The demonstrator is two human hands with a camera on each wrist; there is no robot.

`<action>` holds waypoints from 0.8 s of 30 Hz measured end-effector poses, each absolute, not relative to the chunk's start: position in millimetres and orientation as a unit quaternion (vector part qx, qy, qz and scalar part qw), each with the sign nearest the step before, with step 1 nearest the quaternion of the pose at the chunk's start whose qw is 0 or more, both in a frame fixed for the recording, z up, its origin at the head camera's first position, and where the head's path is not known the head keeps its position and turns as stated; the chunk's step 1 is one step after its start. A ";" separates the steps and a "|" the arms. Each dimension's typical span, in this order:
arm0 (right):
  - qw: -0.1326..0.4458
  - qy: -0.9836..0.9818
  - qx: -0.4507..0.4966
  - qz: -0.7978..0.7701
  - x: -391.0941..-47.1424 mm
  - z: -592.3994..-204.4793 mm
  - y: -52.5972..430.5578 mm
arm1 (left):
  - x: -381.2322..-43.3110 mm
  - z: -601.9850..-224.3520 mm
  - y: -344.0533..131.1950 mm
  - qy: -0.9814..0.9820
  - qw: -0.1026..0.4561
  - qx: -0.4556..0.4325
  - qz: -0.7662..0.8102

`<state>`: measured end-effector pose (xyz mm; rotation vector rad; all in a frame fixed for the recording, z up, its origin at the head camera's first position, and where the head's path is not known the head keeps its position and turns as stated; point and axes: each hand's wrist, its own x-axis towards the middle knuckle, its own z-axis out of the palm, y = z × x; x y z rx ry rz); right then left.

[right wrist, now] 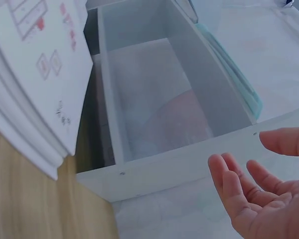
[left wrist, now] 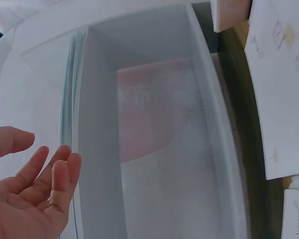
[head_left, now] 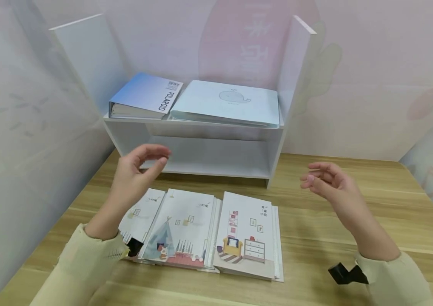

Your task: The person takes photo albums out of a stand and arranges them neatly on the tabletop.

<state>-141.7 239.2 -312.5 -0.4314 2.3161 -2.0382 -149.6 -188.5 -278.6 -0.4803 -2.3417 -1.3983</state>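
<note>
My left hand (head_left: 137, 170) hovers in front of the white shelf's lower level, with its fingers loosely bent and nothing between them. Off to the right, my right hand (head_left: 333, 187) hangs over the bare wood, also holding nothing. Three white albums lie side by side on the table: one with an armchair and drawers (head_left: 245, 238), one with a blue tent (head_left: 182, 225), and a left one (head_left: 149, 212) partly covered by my left wrist. On the shelf's upper board rest a blue POLAROID binder (head_left: 143, 93) and a pale blue whale album (head_left: 228, 102).
The white shelf (head_left: 209, 170) stands at the back of the wooden table (head_left: 308, 255), its tall side panels (head_left: 300, 63) rising past the upper board. Patterned cloth (head_left: 373, 85) hangs behind and at both sides. A black wrist mount (head_left: 340, 274) sits at my right cuff.
</note>
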 end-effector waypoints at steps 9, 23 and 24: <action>-0.030 0.708 -0.104 -0.698 -158.1 -293.8 215.6 | -176.6 -262.2 -179.3 -0.794 0.296 -0.150 -0.509; -0.112 0.677 -0.100 -0.720 -177.5 -271.2 180.9 | -208.0 -247.1 -161.0 -0.800 0.324 -0.142 -0.484; -0.119 0.678 -0.102 -0.719 -178.5 -270.2 179.0 | -209.1 -246.4 -160.5 -0.803 0.323 -0.141 -0.480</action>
